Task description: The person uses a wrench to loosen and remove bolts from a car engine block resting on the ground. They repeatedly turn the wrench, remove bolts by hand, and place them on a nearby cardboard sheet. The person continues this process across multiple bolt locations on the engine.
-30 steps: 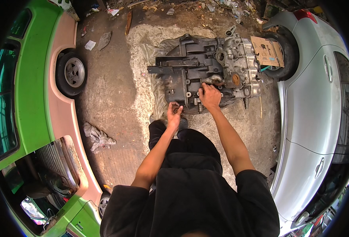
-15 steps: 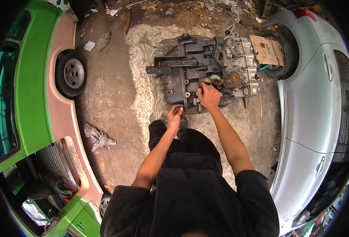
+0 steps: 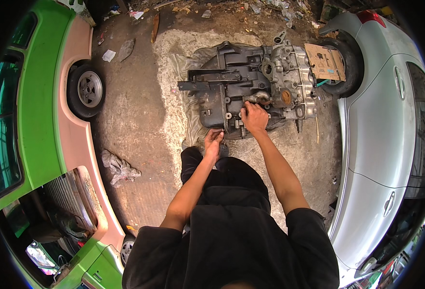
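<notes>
A car engine [image 3: 243, 91] lies on its side on the ground in front of me, with a dark oil pan [image 3: 211, 108] at its left and a silvery cylinder head [image 3: 296, 72] at its right. My left hand [image 3: 213, 140] is at the oil pan's near edge, thumb and fingers pinched together; whatever is between them is too small to make out. Against the near side of the engine block, my right hand [image 3: 255, 117] has its fingers curled down, and what they grip is hidden beneath them.
Under the engine lies a crumpled grey sheet [image 3: 191, 126]. A green and pink vehicle [image 3: 44, 96] stands at left, a silver car [image 3: 371, 139] at right. Cardboard [image 3: 325, 61] leans on the silver car's wheel. A rag [image 3: 120, 167] lies on the floor; litter is strewn along the far edge.
The left hand's fingers have shifted very slightly at the oil pan's edge. The right hand and the engine look the same.
</notes>
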`<state>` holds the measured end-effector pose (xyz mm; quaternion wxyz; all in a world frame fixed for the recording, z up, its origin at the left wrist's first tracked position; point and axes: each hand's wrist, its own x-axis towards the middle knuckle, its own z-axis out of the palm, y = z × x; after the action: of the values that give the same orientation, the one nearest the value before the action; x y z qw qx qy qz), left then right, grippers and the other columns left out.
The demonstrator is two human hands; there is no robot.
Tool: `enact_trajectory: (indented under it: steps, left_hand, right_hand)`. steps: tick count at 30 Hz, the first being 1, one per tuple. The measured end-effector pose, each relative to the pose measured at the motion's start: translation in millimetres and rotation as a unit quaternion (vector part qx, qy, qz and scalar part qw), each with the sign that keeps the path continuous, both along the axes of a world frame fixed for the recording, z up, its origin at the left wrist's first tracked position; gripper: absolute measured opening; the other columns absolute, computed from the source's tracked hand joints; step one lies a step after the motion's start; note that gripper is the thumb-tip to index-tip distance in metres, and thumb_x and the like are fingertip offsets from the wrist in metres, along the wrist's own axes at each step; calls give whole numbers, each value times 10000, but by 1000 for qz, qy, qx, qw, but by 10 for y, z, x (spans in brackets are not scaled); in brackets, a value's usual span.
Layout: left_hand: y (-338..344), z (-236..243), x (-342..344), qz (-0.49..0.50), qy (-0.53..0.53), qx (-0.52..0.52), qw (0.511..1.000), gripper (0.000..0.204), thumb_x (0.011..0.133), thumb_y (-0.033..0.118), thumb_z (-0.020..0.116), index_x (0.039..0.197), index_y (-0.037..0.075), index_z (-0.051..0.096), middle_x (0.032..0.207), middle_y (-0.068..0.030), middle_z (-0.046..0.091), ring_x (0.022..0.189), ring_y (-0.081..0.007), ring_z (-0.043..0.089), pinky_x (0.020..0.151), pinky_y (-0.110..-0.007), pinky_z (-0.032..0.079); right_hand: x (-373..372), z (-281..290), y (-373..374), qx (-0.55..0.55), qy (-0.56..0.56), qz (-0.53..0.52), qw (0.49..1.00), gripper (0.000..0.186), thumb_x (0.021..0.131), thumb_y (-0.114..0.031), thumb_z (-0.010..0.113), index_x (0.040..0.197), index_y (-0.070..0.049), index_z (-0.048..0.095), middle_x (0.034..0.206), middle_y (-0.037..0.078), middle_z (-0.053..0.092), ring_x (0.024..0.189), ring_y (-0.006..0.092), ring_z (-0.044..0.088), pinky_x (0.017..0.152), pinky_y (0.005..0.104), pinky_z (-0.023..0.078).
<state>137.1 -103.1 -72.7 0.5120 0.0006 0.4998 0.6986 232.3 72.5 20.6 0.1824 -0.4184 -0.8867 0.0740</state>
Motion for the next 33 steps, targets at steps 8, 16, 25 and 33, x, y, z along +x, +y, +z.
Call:
enact_trajectory:
  steps: [8, 16, 25, 33]
  left_hand:
    - [36, 102, -18, -24, 61, -41, 997, 124, 900, 33, 652, 1009, 42, 592, 1014, -49, 611, 923, -126, 569, 814, -251, 461]
    - [153, 527, -257, -177, 118, -159, 964, 270, 913, 137, 653, 1139, 22, 559, 990, -102, 632, 878, -148, 588, 726, -275, 479]
    - [354, 578, -450, -193, -148, -171, 955, 54, 946, 75, 493, 964, 24, 490, 715, -55, 469, 495, -100, 378, 414, -266, 313]
    - [439, 533, -435, -218, -122, -201, 947, 94, 970, 97, 465, 900, 52, 421, 722, -53, 466, 461, -75, 336, 367, -240, 242]
  right_hand:
    - [-4, 27, -11, -6, -8, -4, 1000, 282, 821, -252, 639, 1026, -63, 675, 902, 70, 704, 842, 253, 661, 743, 373, 546]
    - [2, 17, -7, -11, -11, -4, 1000, 286, 822, -254, 641, 1041, -74, 676, 926, 62, 708, 848, 253, 660, 755, 372, 544]
    - [-6, 3, -7, -6, -10, -8, 1000, 283, 812, -247, 647, 1033, -72, 678, 914, 64, 707, 847, 254, 662, 750, 371, 544]
    - [-5, 45, -11, -8, -6, -2, 1000, 281, 807, -242, 652, 1023, -65, 681, 900, 70, 704, 828, 257, 662, 731, 376, 544]
